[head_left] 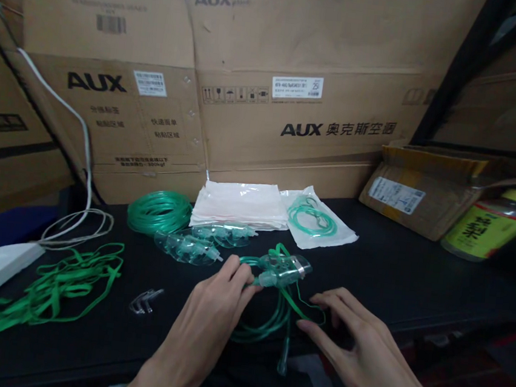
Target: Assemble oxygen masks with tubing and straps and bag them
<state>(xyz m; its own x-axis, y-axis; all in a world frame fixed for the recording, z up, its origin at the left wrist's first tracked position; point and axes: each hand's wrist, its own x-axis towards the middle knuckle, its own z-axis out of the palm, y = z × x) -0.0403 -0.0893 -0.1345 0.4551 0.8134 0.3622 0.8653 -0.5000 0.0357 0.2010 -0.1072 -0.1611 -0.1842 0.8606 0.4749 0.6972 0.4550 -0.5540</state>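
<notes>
The left hand (218, 296) pinches green tubing (263, 334) at the mask (284, 271), just far of both hands. The right hand (304, 310) spreads half-open beside a green strap (295, 305); contact unclear. Tubing reaches the near edge; black tabletop (396, 274) extends right.

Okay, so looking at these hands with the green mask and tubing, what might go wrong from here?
The thin green strap on the mask runs close to the coiled tubing, so the two might tangle.

The tubing's end fitting sits by the table's near edge, so a tug there may drag the coil toward the lap.

The small clear pieces lie loose beside the left forearm, which could knock them.
</notes>
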